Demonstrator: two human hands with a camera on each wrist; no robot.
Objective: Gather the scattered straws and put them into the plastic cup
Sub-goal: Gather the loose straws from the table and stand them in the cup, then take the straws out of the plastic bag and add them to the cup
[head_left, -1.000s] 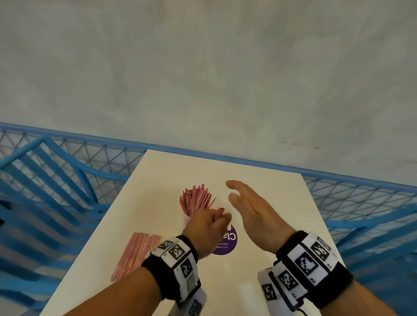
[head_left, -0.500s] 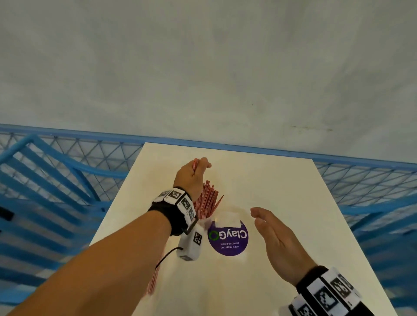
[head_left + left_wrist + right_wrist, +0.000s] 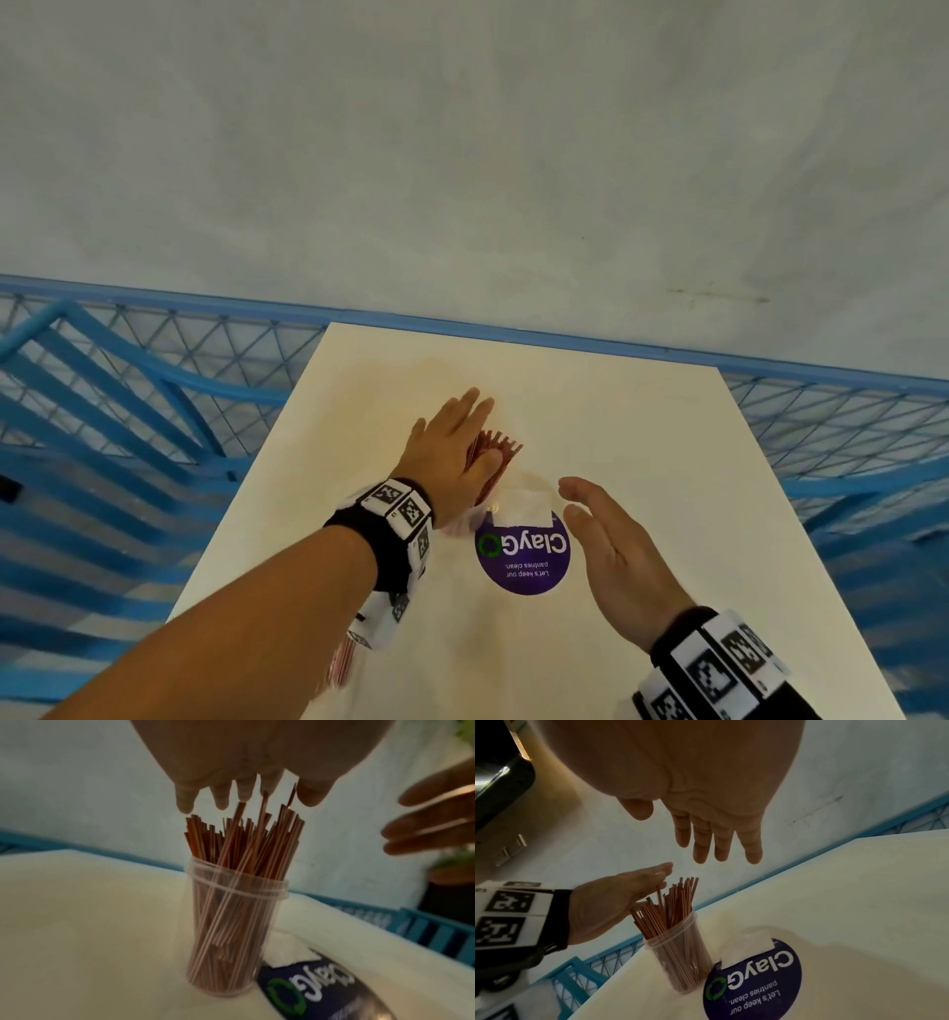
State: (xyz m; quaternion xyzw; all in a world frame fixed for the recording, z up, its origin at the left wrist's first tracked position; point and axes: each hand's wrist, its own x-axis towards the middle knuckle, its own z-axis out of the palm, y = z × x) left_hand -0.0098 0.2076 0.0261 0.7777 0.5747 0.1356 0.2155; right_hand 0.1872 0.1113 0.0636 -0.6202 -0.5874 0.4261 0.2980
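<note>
I see the plastic cup as clear, thin plastic with a smooth, faintly glossy wall and a ribbed rim. The straws inside it look like thin, smooth plastic, copper-pink with pale stripes and a slight sheen. The bench at the centre of the head view is a matt cream surface, lightly stained. On it lies a round purple sticker, glossy, with a torn white paper patch at its upper edge. The wall in the upper frame looks rough and matt.
</note>
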